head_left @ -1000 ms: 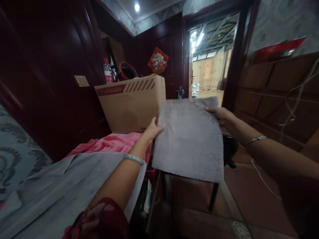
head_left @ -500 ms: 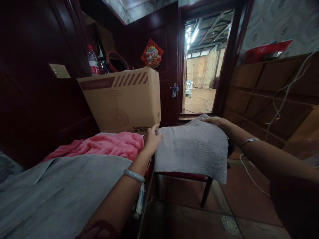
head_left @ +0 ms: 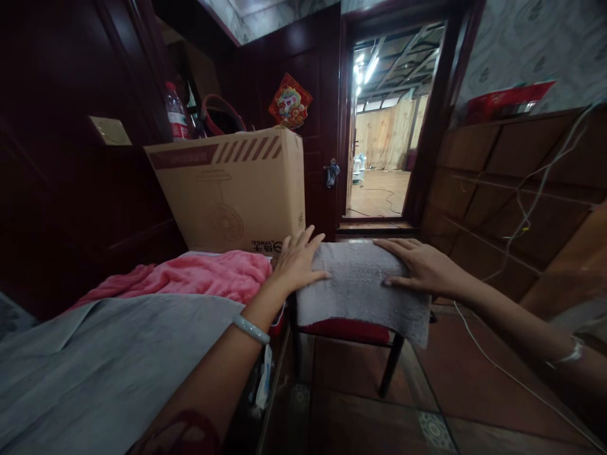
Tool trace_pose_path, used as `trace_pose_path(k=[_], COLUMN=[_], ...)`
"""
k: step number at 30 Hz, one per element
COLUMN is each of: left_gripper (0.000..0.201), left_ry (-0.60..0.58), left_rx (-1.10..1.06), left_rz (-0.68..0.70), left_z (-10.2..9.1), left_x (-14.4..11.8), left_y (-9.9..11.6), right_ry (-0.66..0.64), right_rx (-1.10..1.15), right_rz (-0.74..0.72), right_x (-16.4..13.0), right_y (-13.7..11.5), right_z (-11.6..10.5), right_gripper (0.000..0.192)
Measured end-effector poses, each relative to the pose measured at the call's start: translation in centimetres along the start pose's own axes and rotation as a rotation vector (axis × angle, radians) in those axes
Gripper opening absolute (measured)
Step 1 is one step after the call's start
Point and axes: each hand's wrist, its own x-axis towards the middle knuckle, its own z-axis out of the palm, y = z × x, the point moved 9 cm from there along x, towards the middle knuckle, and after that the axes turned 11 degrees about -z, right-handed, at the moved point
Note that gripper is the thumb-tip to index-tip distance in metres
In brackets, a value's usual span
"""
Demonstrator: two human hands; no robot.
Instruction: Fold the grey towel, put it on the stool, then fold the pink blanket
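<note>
- Grey terry cloth, a folded towel (head_left: pixel 360 284), lies across the red seat of a stool (head_left: pixel 348 330) just beside the bed (head_left: pixel 109 354); its front edge droops over the seat's rim at the right corner.
- Your left hand (head_left: pixel 298 262) lies flat on the towel's left end, fingers spread, pinching nothing.
- Your right hand (head_left: pixel 417 265) presses palm-down on the right part, fingers extended and together, grip likewise open.
- Judging by the drape, the towel looks soft, limp and light, not fragile and not slippery; it will likely sag wherever you leave it unsupported, so take it by two corners or along a folded edge.
- Pink cloth (head_left: pixel 203 278) lies bunched on the bed near your left wrist, with a cardboard box (head_left: pixel 232 189) behind it.
</note>
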Motion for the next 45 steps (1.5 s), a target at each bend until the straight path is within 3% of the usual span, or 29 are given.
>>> trace_pose_path(k=[3, 6, 10, 19, 22, 27, 31, 35, 38, 45], left_gripper=[0.082, 0.073, 0.075, 0.108, 0.107, 0.096, 0.099, 0.108, 0.109, 0.081], left_ry=[-0.082, -0.017, 0.026, -0.113, -0.147, -0.087, -0.095, -0.124, -0.127, -0.124], left_rx=[0.023, 0.062, 0.103, 0.082, 0.125, 0.125, 0.121, 0.054, 0.013, -0.005], left_rz=[0.025, 0.035, 0.081, 0.166, 0.176, 0.104, 0.046, 0.006, -0.048, -0.25], left_z=[2.1, 2.9, 3.4, 2.8, 3.0, 2.9, 2.8, 1.9, 0.7, -3.5], left_x=[0.3, 0.5, 0.5, -0.6, -0.7, -0.5, -1.2, -3.4, -6.2, -14.8], left_y=[0.0, -0.5, -0.9, -2.0, -2.2, -2.1, -1.9, -3.2, -5.6, -12.4], right_ry=[0.06, 0.115, 0.18, 0.116, 0.105, 0.07, 0.104, 0.113, 0.122, 0.182], right_rx=[-0.11, -0.185, -0.212, -0.09, -0.059, -0.07, -0.068, -0.083, -0.139, -0.135], right_rz=[0.043, 0.054, 0.051, -0.046, -0.064, -0.051, -0.087, -0.102, -0.112, -0.13], right_x=[-0.6, -1.0, -1.3, -2.7, -3.1, -2.8, -2.9, -3.2, -3.2, -1.4], right_y=[0.1, -0.3, -1.2, -0.8, -0.3, 0.3, 0.2, 0.0, -0.6, -4.6], right_z=[0.3, 0.5, 0.4, 0.3, 0.3, 0.8, 0.8, 0.9, 0.4, -2.2], right_gripper=[0.081, 0.075, 0.076, 0.092, 0.095, 0.087, 0.086, 0.087, 0.091, 0.08])
